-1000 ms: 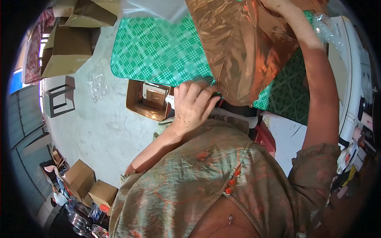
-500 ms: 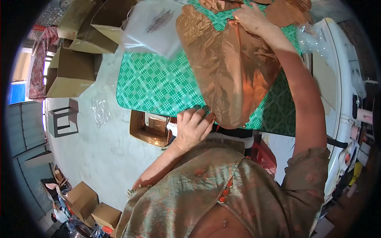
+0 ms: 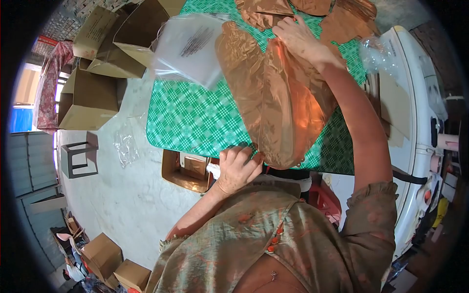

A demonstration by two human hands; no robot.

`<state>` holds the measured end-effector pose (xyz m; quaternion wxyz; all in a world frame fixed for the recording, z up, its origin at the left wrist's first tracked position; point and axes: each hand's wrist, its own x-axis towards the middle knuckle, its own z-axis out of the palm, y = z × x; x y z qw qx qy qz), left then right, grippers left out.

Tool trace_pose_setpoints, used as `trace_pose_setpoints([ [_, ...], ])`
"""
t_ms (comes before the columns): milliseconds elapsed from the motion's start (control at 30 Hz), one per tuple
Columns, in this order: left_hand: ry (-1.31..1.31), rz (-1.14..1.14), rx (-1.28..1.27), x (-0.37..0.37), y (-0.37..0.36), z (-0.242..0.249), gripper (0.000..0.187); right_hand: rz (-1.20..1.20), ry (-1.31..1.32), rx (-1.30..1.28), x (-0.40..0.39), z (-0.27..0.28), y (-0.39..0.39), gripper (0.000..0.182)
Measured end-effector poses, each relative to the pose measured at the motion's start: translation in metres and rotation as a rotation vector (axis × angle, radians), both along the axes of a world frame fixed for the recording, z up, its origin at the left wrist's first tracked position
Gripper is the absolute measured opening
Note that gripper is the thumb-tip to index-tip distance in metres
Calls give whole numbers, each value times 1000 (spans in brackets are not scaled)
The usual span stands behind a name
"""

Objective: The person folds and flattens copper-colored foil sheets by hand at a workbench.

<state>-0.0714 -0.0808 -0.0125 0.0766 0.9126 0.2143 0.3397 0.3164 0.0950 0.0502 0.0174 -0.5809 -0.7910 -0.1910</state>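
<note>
A flat, crinkled copper-coloured foil balloon (image 3: 273, 112) lies lengthwise on the green checked tablecloth (image 3: 190, 117), its rounded lower end at the table's near edge. Part of the foil is folded over, with a shiny fold down the middle. My right hand (image 3: 300, 41) is at its far end, fingers closed on the upper edge of the fold. At the near edge, my left hand (image 3: 239, 168) has its fingers curled against the lower left corner of the foil; its fingertips are partly hidden. More copper foil pieces (image 3: 349, 22) lie beyond my right hand.
Clear plastic bags (image 3: 190, 46) with printed text are stacked on the table's left. Crumpled clear plastic (image 3: 378, 53) and a white appliance (image 3: 415, 97) stand to the right. An open carton (image 3: 183, 171) sits under the near edge. Cardboard boxes (image 3: 93, 100) and a stool (image 3: 78, 158) are at left.
My right hand has shifted left, carrying the upper edge of the foil fold with it. My left hand stays at the lower corner. The view has tilted slightly upward.
</note>
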Motion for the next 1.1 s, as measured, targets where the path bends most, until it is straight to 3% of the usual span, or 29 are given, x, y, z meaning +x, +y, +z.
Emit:
trace_pose_setpoints([
  [200,-29,-3,20,2,2,0,30,1,143,181,0,-7,-33,28],
  [367,-32,5,29,3,1,1,30,-104,329,242,-25,2,-124,32],
  [667,-29,0,-34,2,2,6,34,-433,342,39,-96,-1,-262,70],
  [700,-42,3,-64,1,3,8,37,-479,396,-32,-100,-5,-268,78],
  [867,-82,5,-90,8,31,33,52,-528,351,-9,-115,-20,-278,81],
  [900,-21,-4,-124,11,41,36,62,-535,347,-8,-117,-23,-277,82],
  [1000,141,-3,-78,33,70,55,65,-562,343,-37,-120,-31,-276,81],
  [1100,267,-9,-62,47,92,39,68,-600,341,-69,-124,-39,-276,80],
])
